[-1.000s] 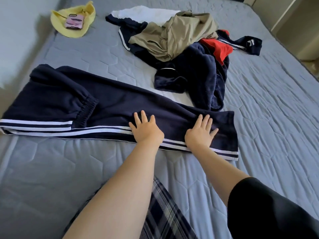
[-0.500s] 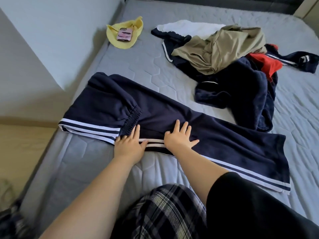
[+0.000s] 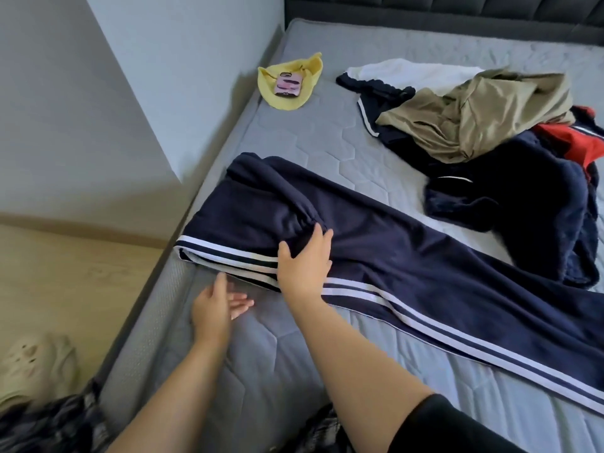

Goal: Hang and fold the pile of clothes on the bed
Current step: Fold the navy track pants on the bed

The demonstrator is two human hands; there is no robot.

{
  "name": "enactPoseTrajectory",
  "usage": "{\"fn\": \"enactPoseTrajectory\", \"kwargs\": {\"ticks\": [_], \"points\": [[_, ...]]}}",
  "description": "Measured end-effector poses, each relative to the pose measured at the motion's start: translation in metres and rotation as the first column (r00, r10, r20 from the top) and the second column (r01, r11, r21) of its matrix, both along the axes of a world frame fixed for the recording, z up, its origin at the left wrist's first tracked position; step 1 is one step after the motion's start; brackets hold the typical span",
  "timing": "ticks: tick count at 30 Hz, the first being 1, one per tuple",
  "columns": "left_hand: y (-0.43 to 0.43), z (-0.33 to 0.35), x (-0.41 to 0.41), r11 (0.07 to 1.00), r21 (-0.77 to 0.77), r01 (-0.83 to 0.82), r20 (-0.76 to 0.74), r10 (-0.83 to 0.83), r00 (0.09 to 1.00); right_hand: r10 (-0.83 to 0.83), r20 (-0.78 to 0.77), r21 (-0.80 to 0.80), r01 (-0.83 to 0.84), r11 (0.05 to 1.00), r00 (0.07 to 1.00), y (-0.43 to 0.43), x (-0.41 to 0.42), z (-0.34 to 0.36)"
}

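Pressing track pants (image 3: 425,256) — right hand (image 3: 305,263) flat

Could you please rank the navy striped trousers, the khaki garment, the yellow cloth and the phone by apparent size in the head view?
1. navy striped trousers, clearly largest
2. khaki garment
3. yellow cloth
4. phone, smallest, lying on the yellow cloth
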State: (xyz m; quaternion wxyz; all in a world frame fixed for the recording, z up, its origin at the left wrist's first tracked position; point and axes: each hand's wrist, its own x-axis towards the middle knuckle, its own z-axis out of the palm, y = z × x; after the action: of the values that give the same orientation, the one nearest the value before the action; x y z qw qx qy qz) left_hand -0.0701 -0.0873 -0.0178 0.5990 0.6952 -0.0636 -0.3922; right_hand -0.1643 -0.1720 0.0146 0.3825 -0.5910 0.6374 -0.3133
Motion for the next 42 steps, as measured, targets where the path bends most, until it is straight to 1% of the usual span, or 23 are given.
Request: {"fn": "enactPoseTrajectory", "kwargs": {"ticks": [2,3,5,7,11,14,16,17,19,20,21,22,24,25,28,30,31,33,35,37,39,41,42], "points": [[-0.014,0.001,0.007,0.995,-0.097,-0.028,-0.138,0.015,0.990,-0.102,0.154,0.106,0.086,0.991,0.983,-0.007,-0.004,-0.003],[-0.023,0.002,0.008,0.985,-0.162,-0.060,-0.221,0.023,0.975,-0.163,0.252,0.173,0.121,0.977,0.954,-0.013,-0.006,-0.003],[-0.039,0.006,0.007,0.962,-0.257,-0.089,-0.364,-0.011,0.931,-0.241,0.397,0.307,0.119,0.944,0.886,-0.023,-0.009,-0.001],[-0.050,0.009,0.005,0.955,-0.287,-0.078,-0.413,-0.050,0.909,-0.246,0.430,0.399,0.062,0.915,0.868,-0.028,-0.010,-0.001],[-0.061,0.011,0.001,0.944,-0.269,-0.189,-0.472,0.042,0.881,-0.266,0.399,0.543,0.008,0.840,0.878,-0.038,-0.008,0.002],[-0.063,0.012,0.003,0.943,-0.295,-0.151,-0.509,-0.022,0.860,-0.326,0.452,0.652,-0.058,0.756,0.830,-0.044,-0.006,0.011],[-0.064,0.012,0.004,0.940,-0.306,-0.154,-0.546,-0.040,0.837,-0.331,0.482,0.654,-0.082,0.752,0.811,-0.048,-0.005,0.017],[-0.064,0.013,0.004,0.934,-0.316,-0.165,-0.561,-0.044,0.826,-0.313,0.486,0.621,-0.070,0.781,0.816,-0.051,-0.004,0.018],[-0.065,0.014,0.003,0.922,-0.352,-0.162,-0.573,-0.076,0.816,-0.228,0.470,0.437,-0.001,0.899,0.853,-0.062,-0.001,0.021],[-0.066,0.014,0.003,0.918,-0.367,-0.154,-0.578,-0.095,0.811,-0.182,0.450,0.325,0.030,0.945,0.874,-0.068,0.001,0.024],[-0.066,0.014,0.004,0.916,-0.372,-0.150,-0.587,-0.107,0.803,-0.160,0.422,0.247,0.056,0.967,0.892,-0.073,0.001,0.026],[-0.066,0.014,0.005,0.919,-0.367,-0.146,-0.593,-0.111,0.798,-0.171,0.398,0.227,0.084,0.970,0.901,-0.078,0.000,0.025],[-0.068,0.012,0.007,0.943,-0.305,-0.135,-0.598,-0.079,0.798,-0.251,0.327,0.311,0.147,0.939,0.911,-0.083,-0.006,0.010],[-0.070,0.011,0.009,0.956,-0.265,-0.122,-0.595,-0.063,0.801,-0.277,0.262,0.353,0.176,0.919,0.924,-0.081,-0.009,0.000],[-0.074,0.013,0.011,0.985,-0.164,-0.059,-0.566,-0.045,0.823,-0.231,0.106,0.317,0.188,0.930,0.967,-0.075,-0.011,-0.025],[-0.078,0.016,0.011,0.993,-0.080,-0.091,-0.504,0.038,0.863,-0.161,0.024,0.294,0.147,0.944,0.987,-0.076,-0.012,-0.027],[-0.080,0.019,0.010,0.992,-0.010,-0.129,-0.442,0.111,0.890,-0.109,-0.019,0.292,0.110,0.950,0.994,-0.078,-0.013,-0.025],[-0.083,0.030,0.005,0.966,0.113,-0.233,-0.263,0.255,0.930,0.008,-0.108,0.309,0.026,0.951,0.994,-0.082,-0.020,-0.019],[-0.087,0.042,-0.003,0.954,0.107,-0.281,-0.085,0.291,0.953,0.086,-0.137,0.365,-0.030,0.930,0.987,-0.085,-0.030,-0.010],[-0.091,0.055,-0.016,0.966,0.048,-0.255,0.097,0.249,0.964,0.108,-0.076,0.435,-0.065,0.898,0.991,-0.086,-0.046,0.001],[-0.094,0.069,-0.034,0.985,0.017,-0.172,0.282,0.161,0.946,0.053,0.030,0.476,-0.061,0.877,0.998,-0.087,-0.069,0.006],[-0.096,0.081,-0.058,0.998,-0.013,-0.066,0.461,0.065,0.885,-0.074,0.185,0.524,-0.035,0.851,0.980,-0.088,-0.101,0.011],[-0.095,0.085,-0.072,1.000,-0.023,0.004,0.556,0.009,0.831,-0.141,0.266,0.553,-0.031,0.832,0.954,-0.090,-0.120,0.015]]}}
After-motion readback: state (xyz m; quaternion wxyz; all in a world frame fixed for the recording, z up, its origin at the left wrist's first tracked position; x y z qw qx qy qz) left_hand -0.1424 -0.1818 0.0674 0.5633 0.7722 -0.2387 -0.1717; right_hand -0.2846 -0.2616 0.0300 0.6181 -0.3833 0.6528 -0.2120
